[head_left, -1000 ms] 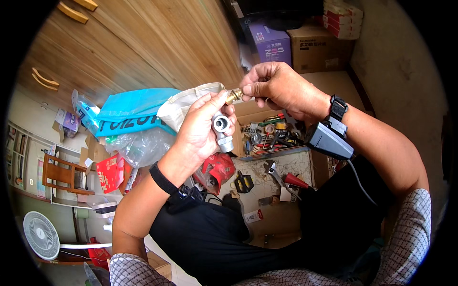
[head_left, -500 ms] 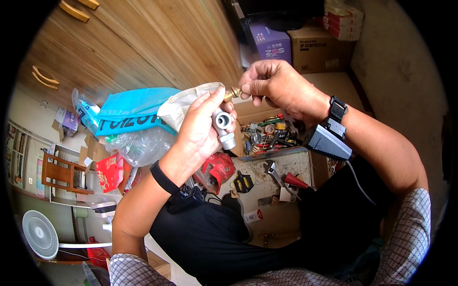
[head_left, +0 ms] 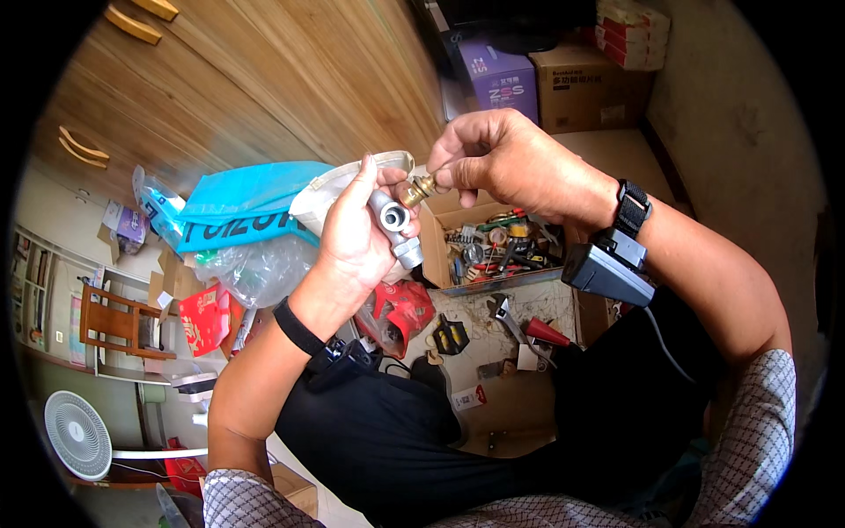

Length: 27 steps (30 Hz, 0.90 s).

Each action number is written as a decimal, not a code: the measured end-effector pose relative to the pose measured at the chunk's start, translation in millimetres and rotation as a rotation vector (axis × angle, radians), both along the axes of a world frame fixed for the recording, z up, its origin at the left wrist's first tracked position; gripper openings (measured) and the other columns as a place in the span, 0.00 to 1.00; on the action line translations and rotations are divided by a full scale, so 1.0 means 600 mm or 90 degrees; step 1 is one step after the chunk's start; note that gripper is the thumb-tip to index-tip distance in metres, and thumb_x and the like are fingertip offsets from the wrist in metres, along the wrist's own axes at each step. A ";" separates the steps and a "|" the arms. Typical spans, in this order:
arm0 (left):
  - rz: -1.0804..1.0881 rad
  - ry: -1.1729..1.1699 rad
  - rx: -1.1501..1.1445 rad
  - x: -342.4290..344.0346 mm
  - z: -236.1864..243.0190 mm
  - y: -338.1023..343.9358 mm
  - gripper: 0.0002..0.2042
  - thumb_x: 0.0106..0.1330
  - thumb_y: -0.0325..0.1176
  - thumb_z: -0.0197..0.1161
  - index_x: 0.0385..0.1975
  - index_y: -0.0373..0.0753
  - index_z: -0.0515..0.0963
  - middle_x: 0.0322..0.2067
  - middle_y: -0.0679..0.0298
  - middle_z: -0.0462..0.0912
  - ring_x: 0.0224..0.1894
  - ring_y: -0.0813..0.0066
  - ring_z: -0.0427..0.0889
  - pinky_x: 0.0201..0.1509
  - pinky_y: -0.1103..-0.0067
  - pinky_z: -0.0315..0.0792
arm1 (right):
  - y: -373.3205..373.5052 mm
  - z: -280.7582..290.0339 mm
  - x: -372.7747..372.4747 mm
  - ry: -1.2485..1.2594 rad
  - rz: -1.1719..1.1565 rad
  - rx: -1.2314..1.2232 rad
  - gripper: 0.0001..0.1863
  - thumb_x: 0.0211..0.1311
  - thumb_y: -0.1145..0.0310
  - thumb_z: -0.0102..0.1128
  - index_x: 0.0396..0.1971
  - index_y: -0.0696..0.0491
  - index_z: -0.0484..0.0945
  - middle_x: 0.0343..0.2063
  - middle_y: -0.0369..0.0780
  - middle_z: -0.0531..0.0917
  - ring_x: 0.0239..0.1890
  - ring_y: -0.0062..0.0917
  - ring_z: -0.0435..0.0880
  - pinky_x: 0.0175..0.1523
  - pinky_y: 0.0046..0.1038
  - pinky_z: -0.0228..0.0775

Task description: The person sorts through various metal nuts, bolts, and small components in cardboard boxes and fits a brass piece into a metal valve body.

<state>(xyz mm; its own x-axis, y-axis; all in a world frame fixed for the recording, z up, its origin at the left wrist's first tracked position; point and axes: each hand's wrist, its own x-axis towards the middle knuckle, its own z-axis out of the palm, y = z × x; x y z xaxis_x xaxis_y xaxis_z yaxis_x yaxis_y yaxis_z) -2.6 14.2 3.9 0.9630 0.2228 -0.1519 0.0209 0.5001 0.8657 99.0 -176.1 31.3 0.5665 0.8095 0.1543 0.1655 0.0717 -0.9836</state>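
In my left hand (head_left: 350,236) lies a grey metal valve body (head_left: 404,245) with a round threaded opening facing up and a hex end pointing down. My left thumb points up, away from the valve body, and the fingers curl behind it. Just above and right of the opening is a brass valve cartridge (head_left: 420,190), tilted. My right hand (head_left: 528,167) pinches its upper end between thumb and fingertips. Its lower end is close to the left fingertips; whether they touch it I cannot tell.
Beyond my hands a cardboard box (head_left: 493,283) holds several mixed tools. Nearer lie an adjustable wrench (head_left: 508,319), a red cone-shaped piece (head_left: 545,332) and a red plastic bag (head_left: 398,312). A blue-and-white bag (head_left: 251,198) stands left, before a wooden cabinet (head_left: 290,79).
The valve body has shifted left and turned slightly in my left hand, and my left thumb has straightened. The brass cartridge has moved a little left and down with my right hand.
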 end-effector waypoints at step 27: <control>-0.006 -0.023 0.027 0.001 -0.005 0.000 0.22 0.75 0.52 0.49 0.40 0.36 0.75 0.37 0.59 0.79 0.36 0.69 0.77 0.39 0.72 0.71 | 0.007 -0.011 -0.015 -0.300 -0.057 0.003 0.04 0.53 0.79 0.63 0.30 0.60 0.82 0.24 0.46 0.85 0.26 0.29 0.86 0.34 0.27 0.78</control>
